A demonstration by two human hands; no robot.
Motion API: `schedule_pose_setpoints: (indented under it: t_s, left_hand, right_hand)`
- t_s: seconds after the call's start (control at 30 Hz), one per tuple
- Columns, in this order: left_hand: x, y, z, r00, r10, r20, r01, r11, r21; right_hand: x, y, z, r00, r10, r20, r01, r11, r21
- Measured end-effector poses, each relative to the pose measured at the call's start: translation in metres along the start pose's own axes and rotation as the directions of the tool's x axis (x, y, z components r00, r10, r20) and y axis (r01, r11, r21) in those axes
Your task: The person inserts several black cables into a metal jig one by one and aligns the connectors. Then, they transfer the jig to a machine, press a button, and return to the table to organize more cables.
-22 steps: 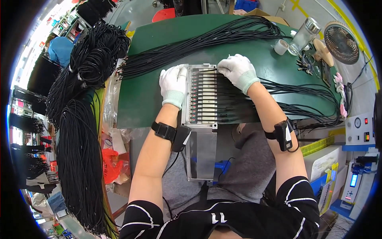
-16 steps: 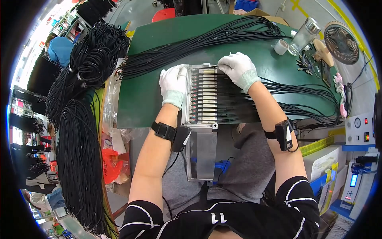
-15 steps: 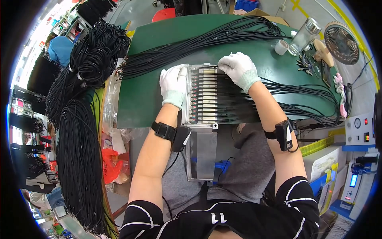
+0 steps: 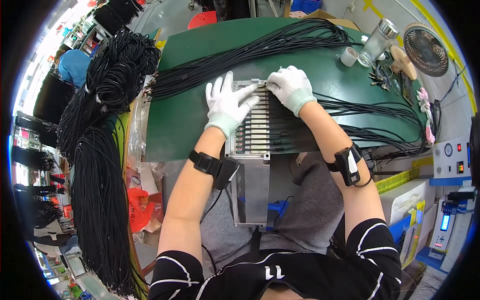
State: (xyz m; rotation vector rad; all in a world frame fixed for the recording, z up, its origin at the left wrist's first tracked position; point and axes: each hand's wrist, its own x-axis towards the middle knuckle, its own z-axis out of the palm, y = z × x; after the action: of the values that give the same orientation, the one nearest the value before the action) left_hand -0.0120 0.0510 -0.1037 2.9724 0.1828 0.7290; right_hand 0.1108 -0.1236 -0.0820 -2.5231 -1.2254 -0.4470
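Note:
A metal fixture (image 4: 230, 146) with a row of pale slots lies across the near table edge. Black cables (image 4: 295, 135) are seated in it side by side and trail off to the right. My right hand (image 4: 291, 86), in a white glove, is closed at the fixture's far right corner, pinching a black cable whose end is mostly hidden by the fingers. Over the fixture's far left part is my gloved left hand (image 4: 225, 106), fingers spread, with index finger and thumb reaching across the slots toward the right hand. Nothing shows in its grasp.
A long bundle of black cables (image 4: 260, 50) lies across the back of the green table (image 4: 200, 42). Thick cable bundles (image 4: 100, 190) hang at the left. A glass jar (image 4: 378, 42), a white tape roll (image 4: 349, 56), pliers (image 4: 381, 77) and a fan (image 4: 425, 50) stand or lie at right.
My left hand has moved right from the fixture's left edge onto its slots, spreading its fingers. The right hand has shifted slightly left, to the fixture's far right corner.

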Motion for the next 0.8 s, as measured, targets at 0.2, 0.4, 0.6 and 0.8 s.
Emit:
schedule_pose_setpoints:
  t_s: [0.2,0.4,0.6,0.8]
  left_hand:
    - [-0.010,0.007,-0.026,0.995,0.059,-0.086,-0.068,0.992,-0.105]
    - [-0.049,0.113,-0.204,0.764,0.535,-0.361,-0.519,0.176,-0.836]
    - [-0.093,0.145,-0.279,0.596,0.630,-0.498,-0.621,-0.032,-0.783]
    - [-0.126,0.150,-0.289,0.763,0.379,-0.523,-0.475,-0.220,-0.852]
  right_hand:
    - [0.004,-0.020,0.009,0.995,0.071,-0.067,-0.067,0.996,0.062]
    - [-0.023,-0.031,-0.032,0.983,0.095,-0.159,-0.018,0.902,0.430]
    - [-0.103,-0.069,-0.091,0.991,-0.127,0.035,0.096,0.876,0.473]
    - [-0.170,-0.119,-0.068,0.874,-0.452,0.179,0.436,0.892,0.124]
